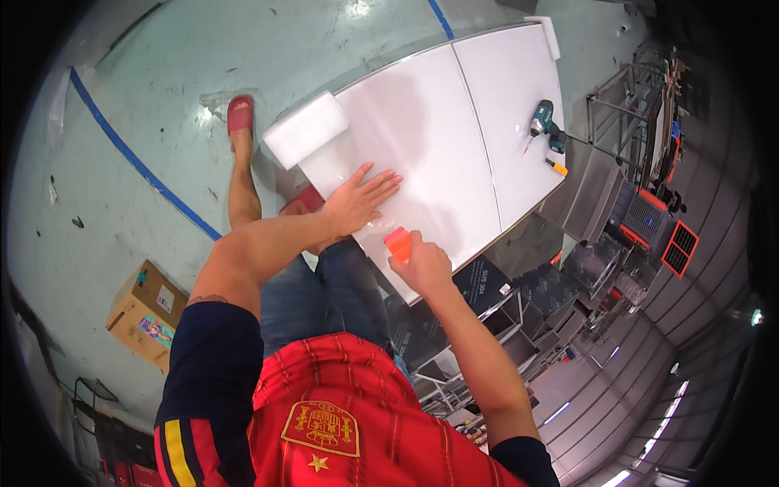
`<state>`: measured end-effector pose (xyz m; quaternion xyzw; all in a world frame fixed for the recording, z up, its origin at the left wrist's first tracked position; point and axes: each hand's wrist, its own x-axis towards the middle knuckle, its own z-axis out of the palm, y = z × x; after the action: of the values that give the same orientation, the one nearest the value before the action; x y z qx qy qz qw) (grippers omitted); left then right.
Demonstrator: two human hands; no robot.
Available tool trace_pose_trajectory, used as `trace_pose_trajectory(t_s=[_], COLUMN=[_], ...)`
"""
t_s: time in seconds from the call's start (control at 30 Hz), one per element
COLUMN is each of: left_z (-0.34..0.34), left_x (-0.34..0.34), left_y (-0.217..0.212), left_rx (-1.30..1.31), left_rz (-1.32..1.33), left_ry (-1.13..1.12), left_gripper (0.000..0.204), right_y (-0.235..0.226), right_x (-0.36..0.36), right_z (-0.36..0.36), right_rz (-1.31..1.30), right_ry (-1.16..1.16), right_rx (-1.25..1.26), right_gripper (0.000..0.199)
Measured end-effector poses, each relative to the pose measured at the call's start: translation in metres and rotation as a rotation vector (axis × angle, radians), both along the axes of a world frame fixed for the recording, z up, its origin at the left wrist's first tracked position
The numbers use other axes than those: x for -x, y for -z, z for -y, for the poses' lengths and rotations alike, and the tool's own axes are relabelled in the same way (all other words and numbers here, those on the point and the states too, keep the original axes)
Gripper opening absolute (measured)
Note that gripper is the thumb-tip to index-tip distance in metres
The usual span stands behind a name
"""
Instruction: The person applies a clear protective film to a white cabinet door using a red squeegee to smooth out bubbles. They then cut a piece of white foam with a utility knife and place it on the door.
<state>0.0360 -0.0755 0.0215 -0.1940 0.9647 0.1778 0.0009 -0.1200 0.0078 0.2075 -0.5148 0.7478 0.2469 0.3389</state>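
A glossy white panel [422, 138] lies in front of me, with a seam running across its right part. My left hand [361, 200] rests flat on its near left part, fingers spread. My right hand [423, 264] grips a flat orange scraper [398, 244] against the near edge of the panel. Between the hands, shiny wrinkles show in what looks like clear film [388, 223]. At the panel's left end lies a thick white roll or block [307, 130]; its exact kind is unclear.
A teal cordless drill [545, 122] and a yellow-handled tool [557, 167] lie at the panel's right end. Metal frames and dark-wrapped sheets [479, 284] stand close on the right. A cardboard box [146, 315] sits on the floor at left, near a blue floor line [138, 165].
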Motion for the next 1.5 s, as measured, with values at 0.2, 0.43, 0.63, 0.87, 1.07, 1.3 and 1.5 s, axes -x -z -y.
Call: trace_pose_trajectory(t_s=[0.2,0.43,0.63,0.87,1.07,1.3,1.5], left_z=[-0.001,-0.013,-0.016,0.005,0.089,0.093,0.096], left_x=[0.001,0.010,0.011,0.001,-0.022,-0.027,-0.025], left_y=[-0.012,-0.015,-0.012,-0.021,-0.003,-0.004,0.001], left_rx=[-0.025,-0.089,-0.052,-0.142,-0.018,-0.117,-0.166], left_rz=[0.077,0.116,0.095,0.092,0.066,0.005,-0.111], left_ry=[0.014,-0.053,-0.067,0.058,-0.047,-0.014,-0.063], left_gripper=[0.086,0.096,0.096,0.095,0.099,0.102,0.101], right_y=[0.008,0.016,0.046,-0.019,-0.060,-0.063,-0.079], right_x=[-0.005,-0.013,0.005,0.062,0.072,0.053,0.041], right_z=[0.039,0.073,0.102,0.021,-0.085,-0.184,-0.210], right_rz=[-0.022,-0.069,-0.048,0.018,0.251,0.208,0.308], right_ry=[-0.036,0.014,-0.181,-0.018,0.375,0.664,0.772], right_rx=[-0.136,-0.335,-0.638,-0.793,-0.372,-0.279,-0.067], right_gripper=[0.060,0.055,0.040,0.059,0.080,0.068,0.061])
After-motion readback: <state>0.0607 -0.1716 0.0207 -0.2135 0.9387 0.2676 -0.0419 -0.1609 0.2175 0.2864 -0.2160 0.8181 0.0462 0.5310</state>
